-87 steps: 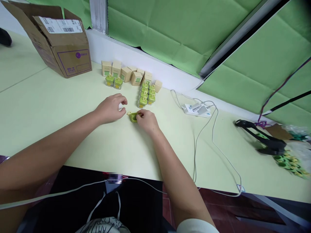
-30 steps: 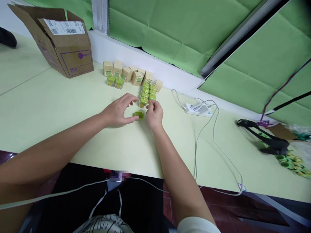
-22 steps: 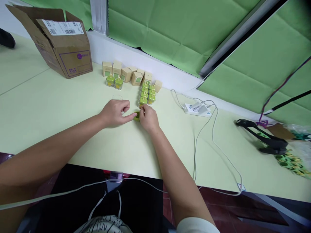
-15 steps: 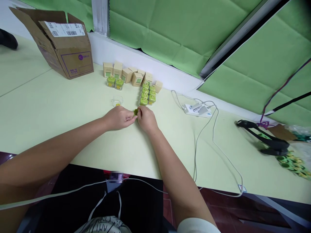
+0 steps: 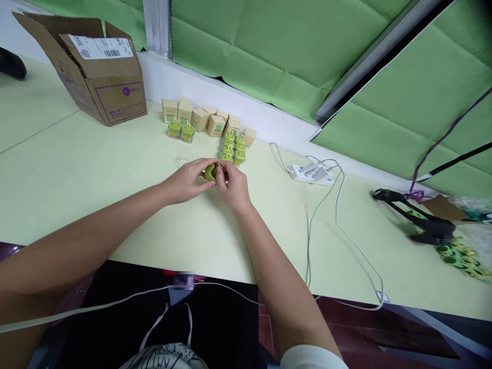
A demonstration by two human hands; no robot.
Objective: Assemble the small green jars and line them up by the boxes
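Both of my hands meet over the table around a small green lid (image 5: 210, 172). My left hand (image 5: 186, 182) grips the lid's side between thumb and fingers. My right hand (image 5: 233, 185) pinches at its right edge, and the fingertips hide part of it. Just behind my left hand stands a clear plastic container (image 5: 185, 157), partly covered by the fingers. Past my right hand, several clear containers with green lids (image 5: 234, 146) stand in two rows. Two more green-lidded containers (image 5: 181, 131) sit further left.
Small tan cartons (image 5: 200, 119) line the wall behind the containers. A large open cardboard box (image 5: 119, 100) stands at the back left. To the right lie a power strip (image 5: 311, 174) with cables, a black stand-like object (image 5: 418, 218) and a pile of green parts (image 5: 459, 261).
My hands have shifted slightly upward on the table, and my left fingers have spread around the green lid. More of the lid now shows between my hands.
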